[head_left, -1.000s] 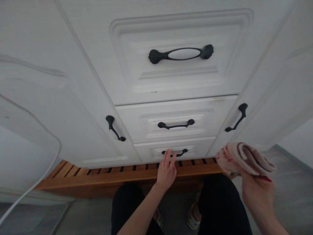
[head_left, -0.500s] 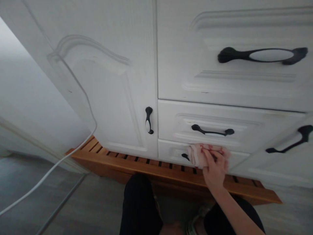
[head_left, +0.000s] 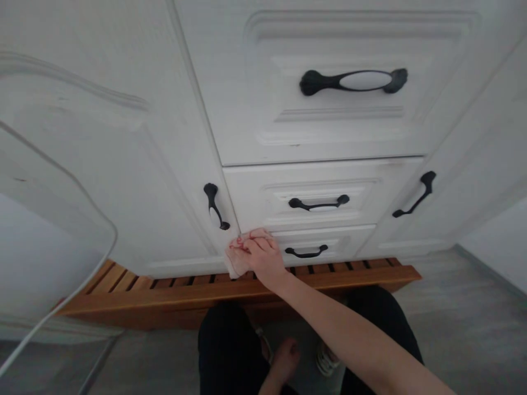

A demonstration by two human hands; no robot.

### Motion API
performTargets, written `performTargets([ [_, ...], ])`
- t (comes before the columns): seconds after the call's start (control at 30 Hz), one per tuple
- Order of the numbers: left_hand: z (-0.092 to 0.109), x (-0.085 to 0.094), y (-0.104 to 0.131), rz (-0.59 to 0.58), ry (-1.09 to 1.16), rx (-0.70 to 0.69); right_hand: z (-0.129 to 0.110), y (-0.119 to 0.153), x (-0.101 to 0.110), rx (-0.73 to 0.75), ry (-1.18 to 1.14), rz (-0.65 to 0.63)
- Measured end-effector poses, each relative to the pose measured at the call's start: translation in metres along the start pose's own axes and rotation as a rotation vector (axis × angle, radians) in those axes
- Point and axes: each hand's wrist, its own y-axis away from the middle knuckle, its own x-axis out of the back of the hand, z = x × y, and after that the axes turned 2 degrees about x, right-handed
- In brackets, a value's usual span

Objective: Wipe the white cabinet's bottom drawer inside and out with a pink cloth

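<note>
The right hand [head_left: 263, 257] presses a bunched cloth [head_left: 239, 253] against the left end of the bottom drawer [head_left: 337, 241], where it meets the door [head_left: 123, 181]; the fingers are curled over the cloth, pinning it flat. The left hand [head_left: 285, 355] hangs low between the knees, loosely curled, holding nothing that shows. The cloth could snag on the drawer handle [head_left: 307, 252] just to its right (or on the door handle [head_left: 214, 206] just above) and slip loose. Pushing hard with the arm stretched across the body could also tip the crouch forward.
</note>
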Motion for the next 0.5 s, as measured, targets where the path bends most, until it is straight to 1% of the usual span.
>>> performTargets([
  [0.07, 0.0, -0.001, -0.003, 0.027, -0.031, 0.003, 0.023, 0.021, 0.01, -0.026, 0.018, 0.018],
  [0.13, -0.001, -0.002, -0.005, 0.041, -0.043, -0.003, 0.051, 0.047, 0.024, -0.057, 0.067, 0.053],
  [0.23, -0.002, -0.005, -0.007, 0.054, -0.042, -0.013, 0.095, 0.086, 0.053, -0.062, 0.199, 0.082],
  [0.33, -0.003, -0.007, -0.009, 0.037, -0.047, -0.01, 0.135, 0.12, 0.084, -0.064, 0.339, 0.082],
  [0.43, -0.002, -0.007, -0.008, 0.014, -0.061, 0.003, 0.167, 0.15, 0.109, -0.142, 0.394, 0.089],
  [0.5, 0.0, -0.006, -0.007, 0.004, -0.073, 0.013, 0.18, 0.167, 0.117, -0.221, 0.405, 0.111],
])
